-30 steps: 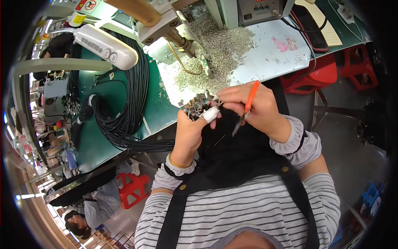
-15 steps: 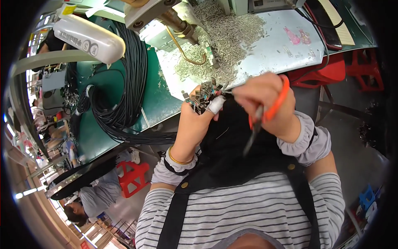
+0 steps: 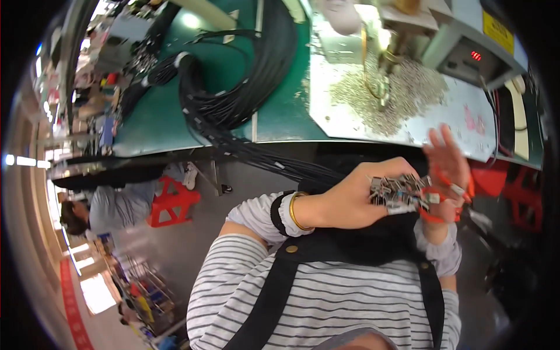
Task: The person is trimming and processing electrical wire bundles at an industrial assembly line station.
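1. Head view, left side: I am closing my left hand [image 3: 350,201] around a tight bundle of cable ends [image 3: 399,191], small metal-tipped connectors bristling out past my fingers. The fingers are curled fully about it, up off the counter [image 3: 169,116], in front of my chest and over my dark apron.

2. Head view, right side: my right hand [image 3: 446,175] is sitting just beside the bundle, touching its tip, with the orange-handled cutters [image 3: 443,201] looped on it. The upper fingers are splaying open while the lower ones are hooking the orange loops; I cannot tell whether the blades are closed.

3. What I am risking: with those fingers spread, the cutters are hanging loosely, and I judge they could swing or drop toward my lap or the floor.

4. The connector ends are sticking out unevenly, so a blade coming in blurred and fast could nick the wrong lead or my left thumb.

5. The black cable bundle [image 3: 245,93] is trailing from the counter edge down toward my hand; a tug could be dragging more coils off the green mat.

6. The heap of small metal terminals [image 3: 391,96] is lying loose under the machine and could scatter if the cables sweep it.
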